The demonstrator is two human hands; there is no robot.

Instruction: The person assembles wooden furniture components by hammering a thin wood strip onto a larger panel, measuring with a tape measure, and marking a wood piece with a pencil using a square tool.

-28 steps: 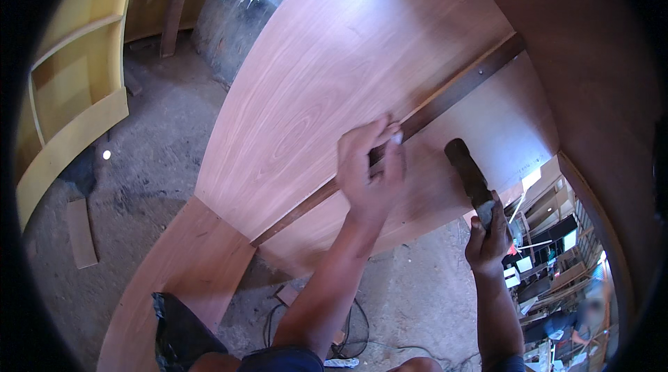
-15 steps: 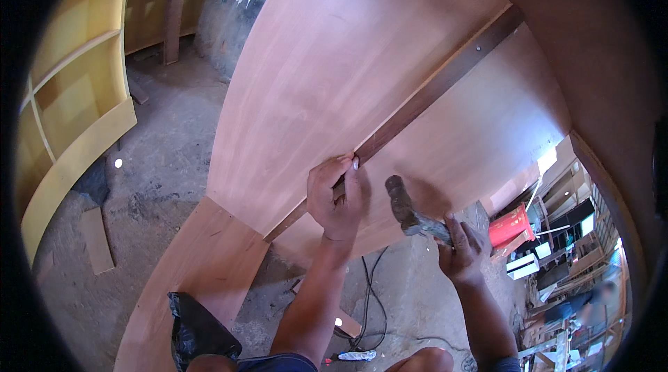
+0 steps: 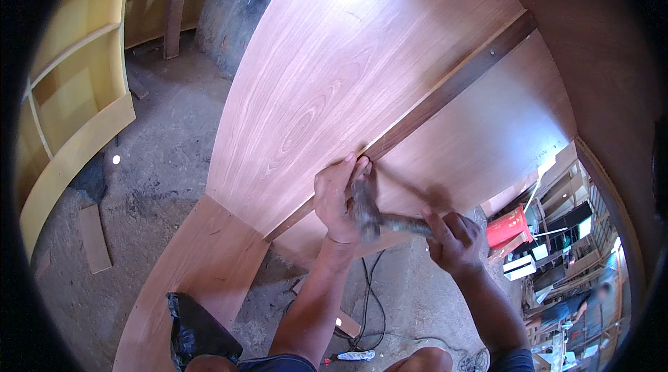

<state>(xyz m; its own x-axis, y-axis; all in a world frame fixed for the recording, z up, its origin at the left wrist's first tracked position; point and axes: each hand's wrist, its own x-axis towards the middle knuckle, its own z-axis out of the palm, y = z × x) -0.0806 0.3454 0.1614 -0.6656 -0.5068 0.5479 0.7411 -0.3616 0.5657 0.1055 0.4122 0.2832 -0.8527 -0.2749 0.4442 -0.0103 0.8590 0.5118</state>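
My right hand (image 3: 457,245) is closed round the handle of a hammer (image 3: 405,224). The hammer's head is slightly blurred and lies over the fingertips of my left hand (image 3: 332,198). Pinched closed, the left fingers rest on a narrow dark wooden strip (image 3: 449,90) that crosses a large pinkish-brown wood panel (image 3: 292,111). What they pinch is too small and too covered by the hammer to make out. Farther up the strip, a small shiny nail or screw head (image 3: 492,52) shows.
A lower wooden board (image 3: 195,254) adjoins the panel, with a black plastic bag (image 3: 198,330) on it. Yellow shelving (image 3: 76,86) curves along the left. A black cable (image 3: 376,302) lies on the concrete floor. At right are a red container (image 3: 506,229) and a distant person (image 3: 563,311).
The hammer has swung left and up from beside my left hand to its fingertips. My right hand has shifted slightly with it, while the left stays on the strip.
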